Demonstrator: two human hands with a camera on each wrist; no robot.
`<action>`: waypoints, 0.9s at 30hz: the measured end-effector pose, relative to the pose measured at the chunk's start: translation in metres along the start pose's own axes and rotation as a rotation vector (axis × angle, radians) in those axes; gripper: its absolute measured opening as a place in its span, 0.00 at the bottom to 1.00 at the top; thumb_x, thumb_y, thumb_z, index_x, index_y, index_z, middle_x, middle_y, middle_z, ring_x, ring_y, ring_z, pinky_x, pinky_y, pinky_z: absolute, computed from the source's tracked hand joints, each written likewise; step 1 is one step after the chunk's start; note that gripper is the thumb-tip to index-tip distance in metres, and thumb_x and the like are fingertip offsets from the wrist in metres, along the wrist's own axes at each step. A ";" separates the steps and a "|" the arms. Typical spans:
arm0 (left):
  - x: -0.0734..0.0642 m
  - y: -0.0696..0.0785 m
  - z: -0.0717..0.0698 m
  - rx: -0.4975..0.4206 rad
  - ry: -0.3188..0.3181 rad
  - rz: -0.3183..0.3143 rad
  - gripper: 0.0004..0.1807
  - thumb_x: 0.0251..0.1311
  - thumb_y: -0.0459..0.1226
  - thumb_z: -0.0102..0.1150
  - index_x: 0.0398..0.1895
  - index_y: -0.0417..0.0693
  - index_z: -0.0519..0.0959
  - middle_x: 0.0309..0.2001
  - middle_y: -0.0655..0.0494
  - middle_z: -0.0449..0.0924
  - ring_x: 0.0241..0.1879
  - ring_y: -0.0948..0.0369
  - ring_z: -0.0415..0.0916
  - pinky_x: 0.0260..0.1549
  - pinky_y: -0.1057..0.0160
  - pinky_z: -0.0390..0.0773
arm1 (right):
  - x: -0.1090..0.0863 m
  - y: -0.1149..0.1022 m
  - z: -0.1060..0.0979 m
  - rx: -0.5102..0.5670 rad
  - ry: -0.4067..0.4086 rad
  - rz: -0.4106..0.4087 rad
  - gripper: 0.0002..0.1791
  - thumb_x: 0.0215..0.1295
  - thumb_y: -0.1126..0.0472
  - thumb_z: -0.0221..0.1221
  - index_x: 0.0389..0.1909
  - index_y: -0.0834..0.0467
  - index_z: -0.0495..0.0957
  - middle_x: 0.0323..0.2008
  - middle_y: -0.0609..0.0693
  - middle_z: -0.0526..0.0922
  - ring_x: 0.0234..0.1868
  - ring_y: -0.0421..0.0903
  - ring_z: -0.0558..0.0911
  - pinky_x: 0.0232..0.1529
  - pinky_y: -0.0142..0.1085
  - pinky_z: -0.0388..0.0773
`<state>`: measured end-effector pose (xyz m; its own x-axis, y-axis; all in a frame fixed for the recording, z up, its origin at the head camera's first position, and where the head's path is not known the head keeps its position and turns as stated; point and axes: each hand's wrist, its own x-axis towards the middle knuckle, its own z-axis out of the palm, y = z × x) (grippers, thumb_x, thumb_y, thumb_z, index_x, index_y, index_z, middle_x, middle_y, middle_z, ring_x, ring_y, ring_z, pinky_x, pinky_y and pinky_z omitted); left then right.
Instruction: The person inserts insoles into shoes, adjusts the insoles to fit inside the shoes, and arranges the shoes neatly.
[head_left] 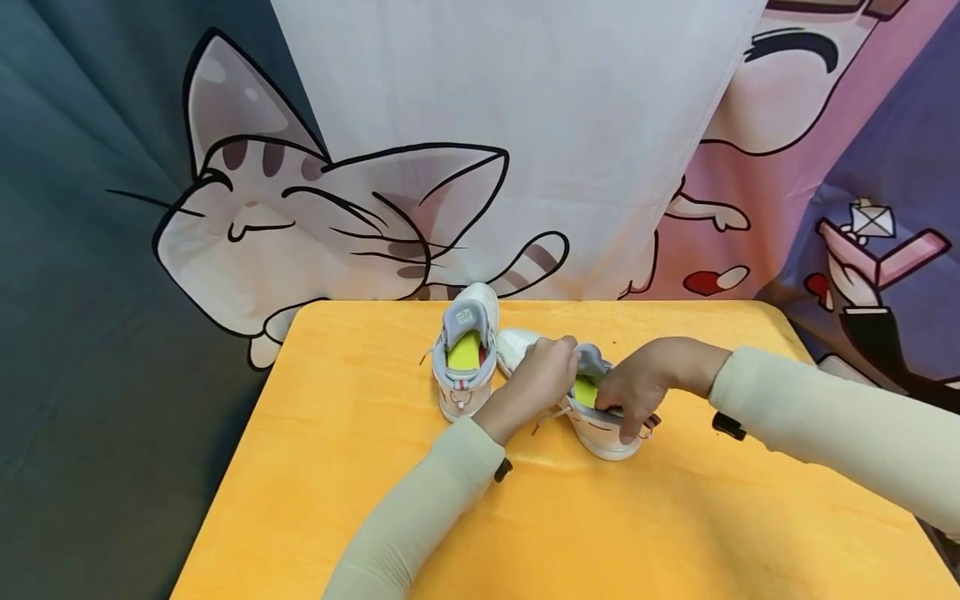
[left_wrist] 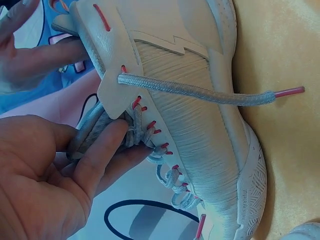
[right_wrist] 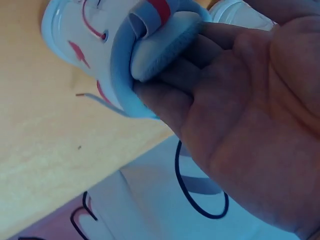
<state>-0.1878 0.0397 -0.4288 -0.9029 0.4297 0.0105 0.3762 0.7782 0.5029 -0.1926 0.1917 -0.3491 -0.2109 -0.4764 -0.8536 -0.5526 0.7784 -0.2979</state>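
A white sneaker (head_left: 603, 437) with a yellow-green insole (head_left: 584, 392) stands on the yellow table, toe angled away to the left. My left hand (head_left: 546, 372) pinches its grey tongue (left_wrist: 90, 131) beside the red-tipped laces (left_wrist: 136, 122). At the heel end, my right hand (head_left: 639, 385) reaches into the opening, fingers curled over the collar; the fingertips are hidden inside. A padded pale piece (right_wrist: 165, 47) lies against those fingers in the right wrist view, below a red-striped pull tab (right_wrist: 150, 17). Left of it stands the matching sneaker (head_left: 467, 354), untouched, its insole showing.
The yellow tabletop (head_left: 360, 467) extends in front of both shoes and to either side. Right behind its far edge hangs a curtain (head_left: 525, 100) with cartoon cat drawings. A loose lace (left_wrist: 200, 90) hangs across the held sneaker's side.
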 end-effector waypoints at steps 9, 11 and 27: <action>0.001 0.003 0.000 0.004 0.005 -0.012 0.12 0.80 0.42 0.49 0.40 0.46 0.77 0.24 0.55 0.77 0.23 0.63 0.76 0.20 0.68 0.73 | 0.031 0.008 0.004 0.008 -0.003 0.072 0.18 0.73 0.46 0.62 0.27 0.52 0.72 0.17 0.43 0.69 0.17 0.38 0.70 0.22 0.32 0.66; 0.001 0.003 0.000 0.000 0.001 -0.011 0.12 0.80 0.42 0.49 0.40 0.46 0.78 0.25 0.55 0.78 0.23 0.63 0.76 0.20 0.69 0.73 | 0.036 0.011 0.007 0.013 0.001 0.081 0.21 0.74 0.44 0.60 0.26 0.51 0.69 0.15 0.42 0.65 0.14 0.38 0.64 0.19 0.33 0.62; 0.000 0.003 0.001 0.020 -0.006 -0.003 0.13 0.80 0.42 0.49 0.39 0.46 0.78 0.23 0.54 0.77 0.23 0.62 0.76 0.20 0.68 0.73 | 0.032 0.009 0.004 0.040 0.071 0.045 0.21 0.75 0.39 0.56 0.30 0.51 0.71 0.22 0.43 0.68 0.19 0.39 0.66 0.24 0.33 0.64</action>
<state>-0.1868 0.0425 -0.4277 -0.9028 0.4300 0.0043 0.3779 0.7886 0.4851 -0.2014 0.1855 -0.3805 -0.2919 -0.4671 -0.8347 -0.5089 0.8147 -0.2780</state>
